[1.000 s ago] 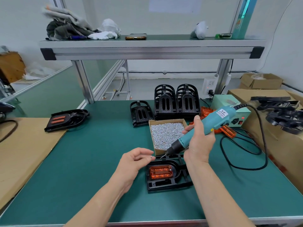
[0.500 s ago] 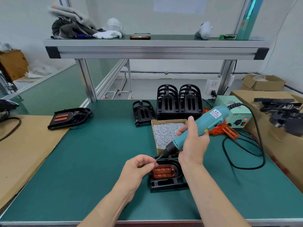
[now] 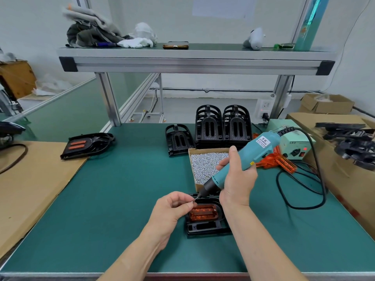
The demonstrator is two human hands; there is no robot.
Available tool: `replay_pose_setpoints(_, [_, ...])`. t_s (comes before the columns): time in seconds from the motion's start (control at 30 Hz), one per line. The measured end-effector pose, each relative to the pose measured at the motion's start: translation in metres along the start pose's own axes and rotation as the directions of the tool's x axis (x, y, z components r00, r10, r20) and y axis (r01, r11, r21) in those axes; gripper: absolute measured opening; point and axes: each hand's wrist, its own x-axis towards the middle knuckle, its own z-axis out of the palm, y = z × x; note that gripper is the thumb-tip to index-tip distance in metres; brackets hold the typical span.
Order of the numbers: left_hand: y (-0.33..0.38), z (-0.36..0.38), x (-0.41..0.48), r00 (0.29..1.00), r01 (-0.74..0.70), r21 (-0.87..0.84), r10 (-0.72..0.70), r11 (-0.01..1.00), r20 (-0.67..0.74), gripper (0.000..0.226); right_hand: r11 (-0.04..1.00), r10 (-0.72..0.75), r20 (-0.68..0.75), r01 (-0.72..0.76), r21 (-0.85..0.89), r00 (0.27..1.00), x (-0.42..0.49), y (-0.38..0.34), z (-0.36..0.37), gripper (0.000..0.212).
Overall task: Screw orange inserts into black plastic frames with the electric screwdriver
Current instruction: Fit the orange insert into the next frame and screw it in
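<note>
A black plastic frame (image 3: 205, 229) lies on the green mat in front of me with an orange insert (image 3: 203, 213) seated in it. My left hand (image 3: 172, 209) pinches a small screw (image 3: 192, 202) at the frame's upper left corner. My right hand (image 3: 237, 179) grips the teal electric screwdriver (image 3: 247, 157), tilted down to the left. Its bit tip meets the screw at my left fingertips. A cardboard box of screws (image 3: 205, 167) stands just behind the frame.
Stacks of black frames (image 3: 223, 126) and a single one (image 3: 178, 138) stand behind the screw box. Loose orange inserts (image 3: 278, 162) lie by the power unit (image 3: 294, 147), whose cable (image 3: 304, 191) loops at right. A finished frame (image 3: 87, 145) lies far left on cardboard (image 3: 30, 179).
My left hand has closed its fingers on a screw and lifted it to the screwdriver's tip. The screwdriver's bit has come down and left toward that hand.
</note>
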Motion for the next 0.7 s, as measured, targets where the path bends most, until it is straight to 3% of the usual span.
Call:
replay_pose_setpoints(0.17, [0.0, 0.002, -0.002, 0.997, -0.051, 0.035, 0.053, 0.998, -0.054, 0.015, 1.0, -0.013, 0.001, 0.013, 0.0, 1.0, -0.002, 0.002, 0.001, 0.022])
replay_pose_setpoints(0.27, [-0.002, 0.005, -0.005, 0.984, -0.137, 0.161, 0.154, 0.977, -0.095, 0.015, 1.0, 0.004, -0.011, -0.004, 0.009, 1.0, -0.002, 0.001, 0.002, 0.022])
replay_pose_setpoints(0.37, [-0.003, 0.009, -0.007, 0.954, -0.22, 0.257, 0.263, 0.941, -0.146, 0.025, 0.998, 0.053, -0.063, -0.051, 0.035, 0.997, 0.002, 0.001, 0.002, 0.02])
replay_pose_setpoints(0.5, [-0.001, 0.014, -0.013, 0.918, -0.316, 0.229, 0.358, 0.921, -0.171, 0.048, 0.99, 0.122, -0.099, -0.115, 0.076, 0.988, 0.006, 0.003, -0.001, 0.02])
replay_pose_setpoints(0.63, [0.001, 0.013, -0.016, 0.831, -0.45, 0.474, 0.549, 0.757, -0.089, 0.062, 0.981, 0.172, -0.081, -0.163, 0.109, 0.982, 0.007, 0.007, -0.006, 0.02])
replay_pose_setpoints(0.7, [0.004, 0.011, -0.016, 0.864, -0.433, 0.454, 0.502, 0.779, -0.038, 0.063, 0.982, 0.161, -0.054, -0.155, 0.112, 0.985, 0.007, 0.007, -0.007, 0.018])
